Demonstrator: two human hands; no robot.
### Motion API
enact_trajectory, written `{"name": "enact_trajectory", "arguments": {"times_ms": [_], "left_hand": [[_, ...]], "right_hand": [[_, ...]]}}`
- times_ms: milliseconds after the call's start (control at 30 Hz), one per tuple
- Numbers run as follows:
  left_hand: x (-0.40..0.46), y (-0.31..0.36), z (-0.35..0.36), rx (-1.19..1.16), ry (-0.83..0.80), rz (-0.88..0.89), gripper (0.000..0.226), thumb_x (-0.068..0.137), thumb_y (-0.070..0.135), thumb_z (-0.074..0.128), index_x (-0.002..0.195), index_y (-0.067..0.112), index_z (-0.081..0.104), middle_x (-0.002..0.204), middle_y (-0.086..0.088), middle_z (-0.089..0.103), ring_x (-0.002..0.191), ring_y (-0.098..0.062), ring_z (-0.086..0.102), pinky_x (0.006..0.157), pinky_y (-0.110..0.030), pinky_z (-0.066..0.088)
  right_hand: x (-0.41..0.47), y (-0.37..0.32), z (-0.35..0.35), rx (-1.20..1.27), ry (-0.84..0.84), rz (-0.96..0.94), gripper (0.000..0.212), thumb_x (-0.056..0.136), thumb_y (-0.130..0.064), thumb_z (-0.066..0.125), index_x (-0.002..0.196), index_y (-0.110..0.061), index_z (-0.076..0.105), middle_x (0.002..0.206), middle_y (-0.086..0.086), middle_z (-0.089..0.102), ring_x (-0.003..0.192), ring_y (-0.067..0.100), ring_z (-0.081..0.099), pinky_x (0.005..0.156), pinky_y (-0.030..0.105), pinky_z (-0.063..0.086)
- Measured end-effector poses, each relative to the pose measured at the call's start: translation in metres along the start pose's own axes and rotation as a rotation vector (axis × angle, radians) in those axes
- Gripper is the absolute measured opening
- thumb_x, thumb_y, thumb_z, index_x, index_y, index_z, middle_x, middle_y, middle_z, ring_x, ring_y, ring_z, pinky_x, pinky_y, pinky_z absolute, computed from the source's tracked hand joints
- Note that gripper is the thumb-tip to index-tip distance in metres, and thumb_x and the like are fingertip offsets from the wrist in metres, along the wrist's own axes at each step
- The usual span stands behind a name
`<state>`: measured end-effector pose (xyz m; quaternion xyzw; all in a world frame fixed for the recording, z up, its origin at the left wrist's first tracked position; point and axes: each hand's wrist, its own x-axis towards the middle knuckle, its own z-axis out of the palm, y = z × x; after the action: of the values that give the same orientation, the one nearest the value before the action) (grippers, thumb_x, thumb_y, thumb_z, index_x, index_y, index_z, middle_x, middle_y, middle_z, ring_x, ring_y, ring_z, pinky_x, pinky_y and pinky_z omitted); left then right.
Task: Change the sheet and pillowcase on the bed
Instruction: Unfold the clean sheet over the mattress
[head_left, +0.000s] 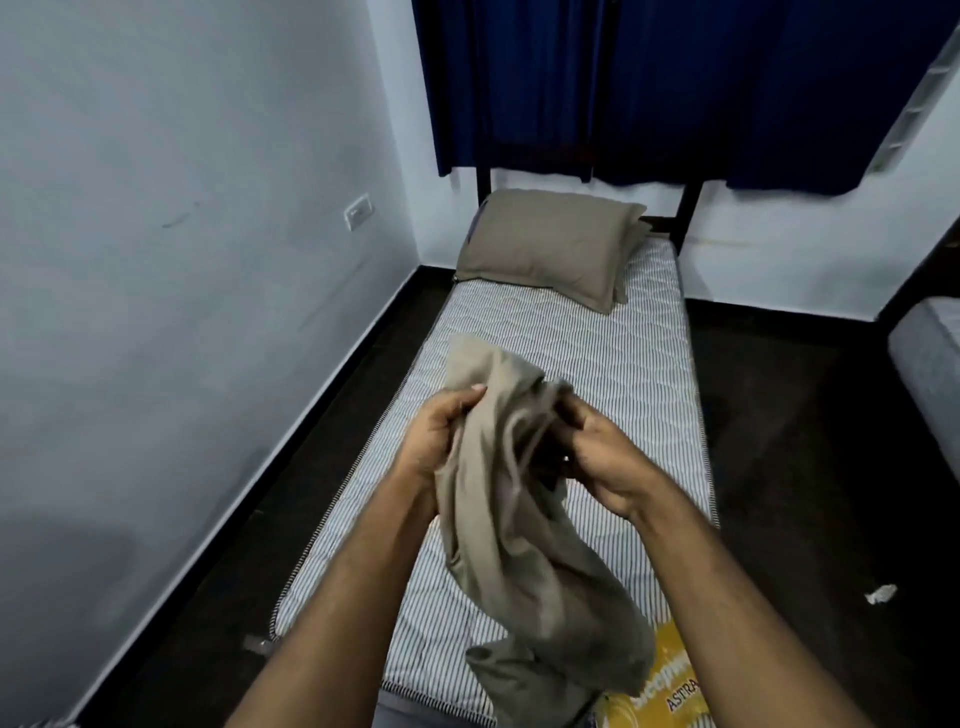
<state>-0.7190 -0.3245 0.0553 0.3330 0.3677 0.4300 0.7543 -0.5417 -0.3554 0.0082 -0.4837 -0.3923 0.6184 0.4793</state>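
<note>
A bunched tan sheet (524, 545) hangs in front of me over the bare striped mattress (623, 374). My left hand (436, 436) grips its upper left folds, thumb on top. My right hand (602, 452) pinches the folds on the right side, fingers curled into the cloth. The sheet's lower end droops onto the mattress foot, next to a yellow label (670, 675). A pillow in a tan case (550, 244) lies at the head of the bed, apart from both hands.
The narrow bed stands on a dark floor (810, 467), with a pale wall (182, 260) close on the left. Dark blue curtains (675, 88) hang behind the black bed frame. A grey furniture edge (930, 358) shows at right; a white scrap (881, 593) lies on the floor.
</note>
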Motion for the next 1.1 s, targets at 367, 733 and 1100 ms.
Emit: {"name": "enact_trajectory", "arguments": {"times_ms": [367, 733, 1100], "left_hand": [[-0.008, 0.001, 0.005, 1.502, -0.189, 0.975, 0.057, 0.101, 0.052, 0.039, 0.086, 0.008, 0.071, 0.113, -0.011, 0.053, 0.099, -0.027, 0.053, 0.088, -0.042, 0.045], [-0.005, 0.030, -0.069, 0.181, 0.093, -0.047, 0.069, 0.093, 0.075, 0.034, 0.105, 0.016, 0.070, 0.108, -0.010, 0.074, 0.084, -0.019, 0.071, 0.074, -0.031, 0.059], [-0.046, 0.112, -0.053, 0.416, -0.159, 0.194, 0.006, 0.099, 0.034, 0.061, 0.097, 0.031, 0.056, 0.112, 0.010, 0.061, 0.084, -0.002, 0.060, 0.073, -0.014, 0.049]], "right_hand": [[0.006, -0.046, 0.024, -0.088, 0.190, -0.118, 0.018, 0.098, -0.016, 0.059, 0.098, -0.007, 0.075, 0.093, 0.015, 0.076, 0.079, 0.019, 0.070, 0.073, 0.031, 0.058], [-0.019, -0.091, 0.100, 0.074, 0.005, -0.529, 0.033, 0.093, -0.014, 0.049, 0.098, -0.024, 0.079, 0.098, -0.002, 0.077, 0.090, 0.009, 0.071, 0.084, 0.025, 0.057], [-0.029, -0.065, 0.139, -0.087, 0.186, -0.492, 0.046, 0.088, 0.016, 0.051, 0.109, -0.019, 0.073, 0.105, -0.002, 0.075, 0.099, 0.010, 0.069, 0.084, 0.022, 0.054]]}}
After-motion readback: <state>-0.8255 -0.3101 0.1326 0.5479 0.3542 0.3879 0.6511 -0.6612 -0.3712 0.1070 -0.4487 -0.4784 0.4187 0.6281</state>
